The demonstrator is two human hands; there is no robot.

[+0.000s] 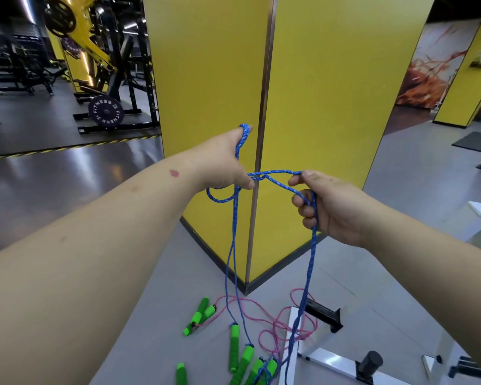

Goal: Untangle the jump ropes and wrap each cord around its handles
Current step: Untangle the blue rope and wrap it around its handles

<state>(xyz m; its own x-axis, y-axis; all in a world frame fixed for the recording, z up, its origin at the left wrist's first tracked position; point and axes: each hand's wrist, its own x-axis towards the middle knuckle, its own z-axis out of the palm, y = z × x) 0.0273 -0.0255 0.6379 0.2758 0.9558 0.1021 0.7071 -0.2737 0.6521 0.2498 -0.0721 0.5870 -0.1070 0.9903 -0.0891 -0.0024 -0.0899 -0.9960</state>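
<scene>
While your left hand (222, 159) holds a loop of the blue cord (233, 245) over its raised fingers and your right hand (328, 207) curls around another strand, ease the crossing between them apart; green handles (233, 348) lie on the floor (156, 301).

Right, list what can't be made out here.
- Head view: the blue cord knot between the left hand and right hand is too fine to trace.
- The lowest green handles are cut off by the bottom edge.
- The pink cord passes under the white frame; its tangle can't be followed.
</scene>
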